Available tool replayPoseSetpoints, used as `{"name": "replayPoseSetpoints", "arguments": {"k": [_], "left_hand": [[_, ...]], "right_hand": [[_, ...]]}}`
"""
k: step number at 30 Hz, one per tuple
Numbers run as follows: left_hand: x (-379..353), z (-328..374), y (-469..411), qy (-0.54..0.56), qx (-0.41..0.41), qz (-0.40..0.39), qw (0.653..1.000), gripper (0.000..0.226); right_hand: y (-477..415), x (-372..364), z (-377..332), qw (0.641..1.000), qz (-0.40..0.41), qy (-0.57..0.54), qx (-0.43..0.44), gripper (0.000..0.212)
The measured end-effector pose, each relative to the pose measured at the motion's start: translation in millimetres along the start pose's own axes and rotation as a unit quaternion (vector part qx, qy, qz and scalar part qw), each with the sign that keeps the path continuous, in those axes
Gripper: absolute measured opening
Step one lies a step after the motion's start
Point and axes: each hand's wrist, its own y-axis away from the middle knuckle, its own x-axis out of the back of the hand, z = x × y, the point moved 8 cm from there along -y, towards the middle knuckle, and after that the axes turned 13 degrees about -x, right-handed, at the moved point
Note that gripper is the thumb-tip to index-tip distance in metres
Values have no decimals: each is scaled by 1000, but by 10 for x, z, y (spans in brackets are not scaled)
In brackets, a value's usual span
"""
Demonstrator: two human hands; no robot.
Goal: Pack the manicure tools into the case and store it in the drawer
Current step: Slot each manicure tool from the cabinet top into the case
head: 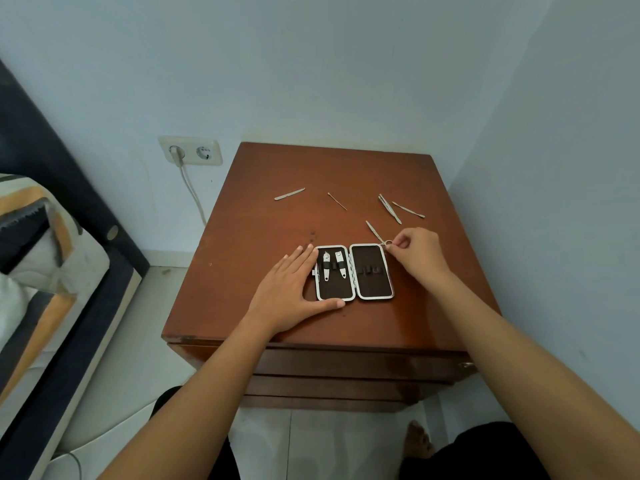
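Observation:
An open manicure case (372,294) with a silver rim lies flat on the brown nightstand (263,216). Two nail clippers (334,265) sit under straps in its left half; the right half holds only empty loops. My left hand (294,289) rests flat against the case's left edge, thumb along its front. My right hand (417,252) pinches the ring handle of small scissors (375,233) just beyond the case's top right corner. Further back lie a nail file (289,194), a thin probe (337,201), tweezers (390,208) and a cuticle pusher (408,209).
Closed drawers (346,367) run along the nightstand's front, below the top's near edge. A wall stands close on the right and behind. A bed (41,258) is at the left, with a wall socket (190,151) and plugged cable beside it.

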Motion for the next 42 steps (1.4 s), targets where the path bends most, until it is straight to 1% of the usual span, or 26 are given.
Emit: {"name": "replayPoseSetpoints", "arguments": {"k": [2,4,7,10,11,15,19,22,25,29,35,42], "left_hand": [[13,6,4,3,1,3,1000,111],[23,18,9,3,1,4,1000,111],[27,19,7,2,1,4,1000,111],[8,10,11,-5,-2,-3,1000,111],[1,10,12,-7,-6,-7,1000,111],[-19,1,14,-14,-12,-21,1000,106],[-20,30,27,-20,-6,-26,999,107],[-28,52,39,-21,6,-25,999,109],[-45,59,57,-26,14,-29,999,108],[-49,80,80,-32,4,-37,999,107],[-87,38,73,-46,-9,-54,997,105],[-89,34,80,-50,-14,-51,997,103]], "right_hand": [[-33,-19,-20,1000,2,-5,-6,14],[-68,-50,-36,1000,-1,13,-12,17],[-68,-112,-82,996,-30,83,-4,26],[-26,-109,-68,991,-33,126,16,42],[-1,-82,-44,993,-29,117,14,42],[196,51,-8,999,-30,30,1,29],[567,17,-96,996,-83,-26,12,25],[837,-146,-156,991,-134,1,29,19],[998,-261,-202,985,-166,33,37,23],[1049,-288,-240,980,-188,52,37,28],[1045,-315,-306,972,-215,86,41,17],[1059,-331,-286,967,-233,94,32,17]]}}
